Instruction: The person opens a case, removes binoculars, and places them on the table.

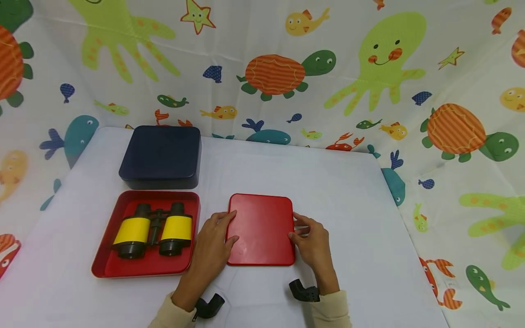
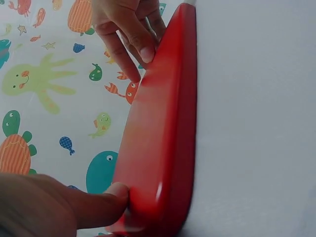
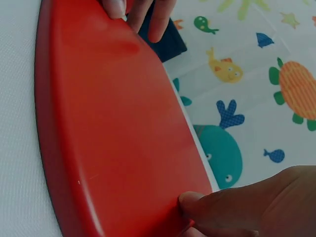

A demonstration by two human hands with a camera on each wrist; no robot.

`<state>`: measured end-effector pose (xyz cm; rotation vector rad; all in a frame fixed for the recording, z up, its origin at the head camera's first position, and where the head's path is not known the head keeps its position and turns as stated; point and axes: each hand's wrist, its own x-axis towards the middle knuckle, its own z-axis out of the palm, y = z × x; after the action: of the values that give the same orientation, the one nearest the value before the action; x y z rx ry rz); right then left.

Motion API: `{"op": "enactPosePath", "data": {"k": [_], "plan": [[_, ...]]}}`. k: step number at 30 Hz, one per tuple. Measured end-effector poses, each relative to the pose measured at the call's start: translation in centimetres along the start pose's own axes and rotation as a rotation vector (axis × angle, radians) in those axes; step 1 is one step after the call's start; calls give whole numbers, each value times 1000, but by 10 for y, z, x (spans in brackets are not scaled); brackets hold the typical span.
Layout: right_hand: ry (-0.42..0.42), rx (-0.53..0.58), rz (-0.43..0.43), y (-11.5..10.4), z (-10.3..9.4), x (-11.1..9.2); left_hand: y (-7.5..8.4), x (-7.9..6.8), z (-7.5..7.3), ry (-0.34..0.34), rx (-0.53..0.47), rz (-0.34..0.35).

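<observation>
A smooth, square red box (image 1: 260, 230) with rounded corners rests flat side up on the white table, in the middle of the head view. My left hand (image 1: 211, 246) grips its left edge, the thumb lying near the front corner. At the opposite edge my right hand (image 1: 312, 239) holds the box by thumb and fingers. In the left wrist view, the thumb (image 2: 101, 207) presses the box's rim; the right wrist view has the other thumb (image 3: 197, 205) on a corner. The undersides of the fingers are partly hidden.
Left of my left hand stands an open red tray (image 1: 102, 262) holding black-and-yellow binoculars (image 1: 153, 230). Behind the tray sits a dark navy box (image 1: 162, 155). A sea-animal curtain (image 1: 254, 27) hangs along the back and right of the white table (image 1: 369, 255).
</observation>
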<state>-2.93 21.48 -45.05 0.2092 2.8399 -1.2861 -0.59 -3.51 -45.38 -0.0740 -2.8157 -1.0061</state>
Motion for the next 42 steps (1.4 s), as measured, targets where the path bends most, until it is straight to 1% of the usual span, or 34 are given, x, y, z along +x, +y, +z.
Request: {"op": "enactPosePath", "data": {"k": [6, 9, 12, 14, 16, 18, 21, 22, 24, 27, 29, 31, 34, 36, 38, 42], "plan": [[23, -85, -14, -5, 4, -1, -1, 0, 2, -21, 22, -10], [50, -129, -36, -10, 6, -2, 0, 0, 2, -34, 36, -13], [100, -178, -74, -18, 9, -4, 5, 0, -2, -37, 35, 3], [129, -196, -112, -23, 9, -6, 11, -3, -6, -30, 19, 21], [148, -197, -154, -33, 11, -7, 17, -2, -17, -31, -7, 54], [157, -174, -213, -43, 13, -6, 22, -1, -30, -34, -34, 87], [149, -135, -324, -58, 18, -4, 24, 0, -54, -37, -67, 125], [141, -125, -362, -63, 20, -3, 22, 0, -62, -35, -74, 124], [122, -107, -437, -75, 25, -1, 15, 1, -79, -26, -93, 119], [94, -96, -513, -91, 33, 2, 0, 3, -101, -4, -115, 106], [63, -84, -568, -100, 38, 1, -10, -1, -112, 31, -113, 93], [31, -90, -606, -108, 43, 0, -21, -5, -123, 60, -100, 83], [-24, -117, -656, -120, 50, -2, -36, -10, -137, 104, -63, 55], [-64, -150, -666, -126, 55, -3, -48, -12, -146, 118, -43, 31], [-110, -175, -678, -132, 61, -4, -61, -14, -153, 126, -17, -2], [-189, -218, -725, -140, 77, -5, -89, -20, -164, 113, 9, -81]]}}
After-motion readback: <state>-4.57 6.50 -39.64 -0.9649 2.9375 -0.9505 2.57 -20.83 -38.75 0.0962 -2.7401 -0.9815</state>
